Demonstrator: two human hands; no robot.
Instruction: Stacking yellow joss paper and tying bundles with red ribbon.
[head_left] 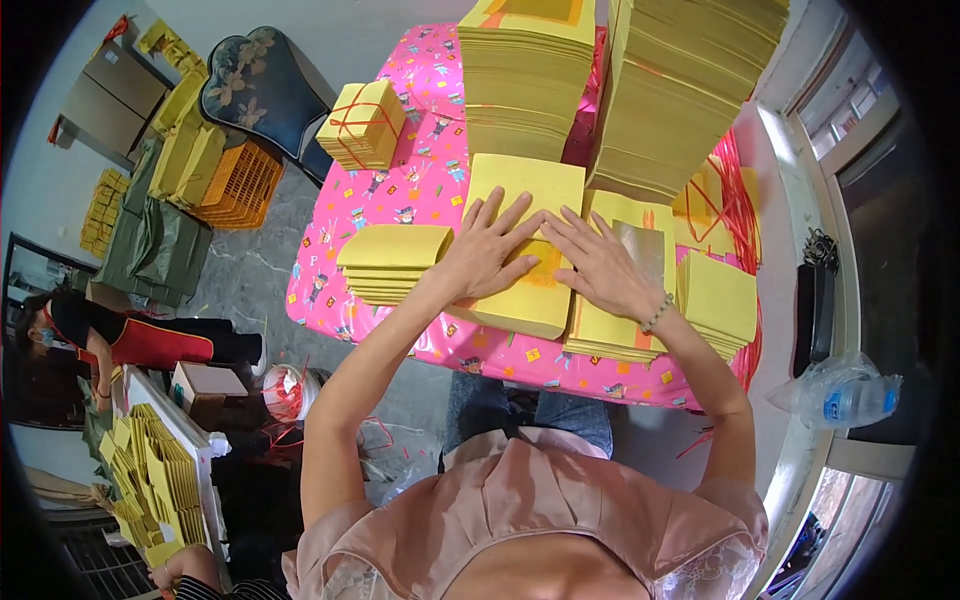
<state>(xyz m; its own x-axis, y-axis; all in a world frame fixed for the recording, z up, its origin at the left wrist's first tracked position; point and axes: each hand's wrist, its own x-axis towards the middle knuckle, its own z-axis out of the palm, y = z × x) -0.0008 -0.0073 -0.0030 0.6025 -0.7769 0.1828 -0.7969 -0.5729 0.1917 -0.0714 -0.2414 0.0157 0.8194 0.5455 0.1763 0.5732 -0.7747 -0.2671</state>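
A low stack of yellow joss paper (518, 318) lies near the front edge of the table, with an orange patch partly covered by my hands. My left hand (488, 252) rests flat on its top, fingers spread. Beside it my right hand (603, 268) is also flat, its fingers stretched over the stack's right part, and the two hands meet at the fingertips. Just right is a second stack with a silver patch (641, 250), partly under my right hand. Folded yellow papers (395, 247) lie left of my left hand, and another yellow stack (718, 290) sits by my right wrist.
Tall yellow paper stacks (520, 90) stand at the back of the pink table (430, 130). A bundle tied with red string (360, 125) is back left; loose red strings (738, 200) hang at the right edge. Far left, a person (150, 338) stands by a table of yellow papers (165, 480).
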